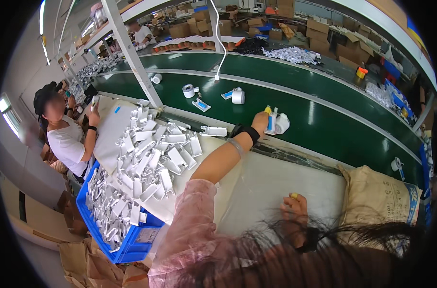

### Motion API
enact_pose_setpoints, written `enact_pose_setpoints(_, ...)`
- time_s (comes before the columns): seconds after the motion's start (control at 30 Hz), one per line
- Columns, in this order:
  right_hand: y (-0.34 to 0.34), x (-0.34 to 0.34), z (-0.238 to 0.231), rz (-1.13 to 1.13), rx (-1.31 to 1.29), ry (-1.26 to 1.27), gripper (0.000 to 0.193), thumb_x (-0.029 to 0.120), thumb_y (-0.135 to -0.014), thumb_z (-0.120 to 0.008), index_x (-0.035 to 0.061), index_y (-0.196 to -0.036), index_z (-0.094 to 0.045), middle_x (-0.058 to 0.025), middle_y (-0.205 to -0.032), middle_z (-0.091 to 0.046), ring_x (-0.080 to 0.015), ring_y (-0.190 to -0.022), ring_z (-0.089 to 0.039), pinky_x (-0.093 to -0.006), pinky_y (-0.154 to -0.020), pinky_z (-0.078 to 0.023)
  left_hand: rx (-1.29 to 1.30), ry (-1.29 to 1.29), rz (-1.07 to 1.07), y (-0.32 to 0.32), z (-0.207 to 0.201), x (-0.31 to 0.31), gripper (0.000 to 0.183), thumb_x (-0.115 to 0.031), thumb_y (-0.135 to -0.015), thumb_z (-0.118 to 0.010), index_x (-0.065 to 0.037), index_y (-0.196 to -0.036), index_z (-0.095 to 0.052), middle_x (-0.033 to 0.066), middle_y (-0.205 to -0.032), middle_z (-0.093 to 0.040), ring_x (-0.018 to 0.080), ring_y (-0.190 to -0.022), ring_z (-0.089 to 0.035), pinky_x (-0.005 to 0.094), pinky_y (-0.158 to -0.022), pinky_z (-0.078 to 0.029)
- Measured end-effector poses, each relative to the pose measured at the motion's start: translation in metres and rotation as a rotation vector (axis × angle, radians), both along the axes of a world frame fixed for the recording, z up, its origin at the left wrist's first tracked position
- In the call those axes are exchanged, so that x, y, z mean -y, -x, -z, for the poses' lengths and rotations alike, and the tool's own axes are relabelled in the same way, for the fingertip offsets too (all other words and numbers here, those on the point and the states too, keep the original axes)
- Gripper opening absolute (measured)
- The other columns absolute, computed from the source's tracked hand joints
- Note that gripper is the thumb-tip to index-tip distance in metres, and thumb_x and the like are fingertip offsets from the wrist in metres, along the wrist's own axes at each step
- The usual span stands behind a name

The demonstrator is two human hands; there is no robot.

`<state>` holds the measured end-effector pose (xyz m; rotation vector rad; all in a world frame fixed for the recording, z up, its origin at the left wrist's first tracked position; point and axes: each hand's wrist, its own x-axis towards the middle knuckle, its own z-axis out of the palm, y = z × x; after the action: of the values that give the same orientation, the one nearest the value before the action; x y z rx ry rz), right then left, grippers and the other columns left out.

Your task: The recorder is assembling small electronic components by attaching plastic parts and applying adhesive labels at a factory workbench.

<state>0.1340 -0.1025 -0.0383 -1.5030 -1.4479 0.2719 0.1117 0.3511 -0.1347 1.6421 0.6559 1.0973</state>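
Note:
My left hand (261,122) reaches over the green conveyor belt, wearing a dark wristband and a yellow cover on a fingertip. Its fingers close on a white round-bodied device (281,124) with a flat plate showing blue. Part of that grip is hidden by the hand itself. Above the pale worktop, my right hand (294,211) is held with loosely bent fingers, one tipped in yellow, and nothing shows in them. Left of my left forearm lies a heap of white plastic housings (156,153), spilling toward a blue crate (127,254) filled with similar parts.
More white devices (237,96) sit along the green belt (324,115). A metal post (132,53) rises at the belt's near edge, and a white cable (223,53) hangs above. A brown sack (379,197) stands at right. A co-worker (67,129) is at left.

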Motion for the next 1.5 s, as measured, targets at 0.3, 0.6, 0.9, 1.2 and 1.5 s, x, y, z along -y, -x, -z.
enact_pose_setpoints(0.3, -0.010, -0.014, 0.006, 0.145, -0.661, 0.204, 0.018, 0.003, -0.081, -0.062, -0.0004, -0.099, -0.062, -0.0206, -0.111, -0.053, -0.0355, -0.097, -0.058, -0.0367, -0.082, -0.049, -0.656, -0.267, -1.108, 0.109, -0.079, -0.083, 0.025, -0.020, -0.078, -0.064, -0.002, -0.096, -0.060, 0.0207, -0.098, -0.060, 0.0378, -0.096, -0.060, 0.0459, -0.083, -0.048)
enact_pose_setpoints(0.6, -0.002, -0.016, -0.046, 0.077, -0.030, 0.331, 0.016, 0.004, -0.080, -0.066, 0.0037, -0.096, -0.064, -0.0188, -0.107, -0.055, -0.0351, -0.091, -0.060, -0.0369, -0.078, -0.050, -1.175, -0.083, -0.883, 0.175, -0.059, -0.138, 0.037, -0.027, -0.083, -0.063, -0.002, -0.110, -0.057, 0.0267, -0.112, -0.059, 0.0393, -0.105, -0.059, 0.0443, -0.089, -0.050)
enact_pose_setpoints(0.9, -0.008, -0.009, -0.015, 0.050, -0.007, 0.260, 0.016, 0.002, -0.078, -0.068, 0.0045, -0.094, -0.065, -0.0185, -0.104, -0.056, -0.0349, -0.093, -0.059, -0.0374, -0.079, -0.049, -1.034, 0.018, -0.685, 0.185, -0.073, -0.151, 0.041, -0.024, -0.071, -0.068, 0.003, -0.101, -0.064, 0.0221, -0.102, -0.067, 0.0287, -0.090, -0.067, 0.0353, -0.079, -0.054)
enact_pose_setpoints(1.2, -0.001, -0.012, -0.055, -0.001, 0.105, 0.184, 0.025, 0.004, -0.079, -0.065, 0.0007, -0.103, -0.060, -0.0208, -0.103, -0.055, -0.0405, -0.092, -0.056, -0.0429, -0.078, -0.048, 0.210, 0.694, 0.035, 0.189, -0.185, -0.045, 0.020, -0.012, -0.093, -0.052, -0.004, -0.111, -0.050, 0.0102, -0.104, -0.065, 0.0199, -0.073, -0.065, 0.0355, -0.061, -0.057)
enact_pose_setpoints(1.5, -0.008, 0.011, 0.016, 0.144, -0.135, 0.119, 0.045, 0.006, -0.076, -0.065, -0.0002, -0.119, -0.053, -0.0217, -0.115, -0.055, -0.0406, -0.106, -0.052, -0.0453, -0.091, -0.043, -0.155, 0.529, 0.859, 0.135, -0.217, 0.205, 0.036, -0.017, -0.092, -0.058, -0.009, -0.124, -0.043, 0.0076, -0.103, -0.063, 0.0130, -0.064, -0.062, 0.0250, -0.052, -0.052)
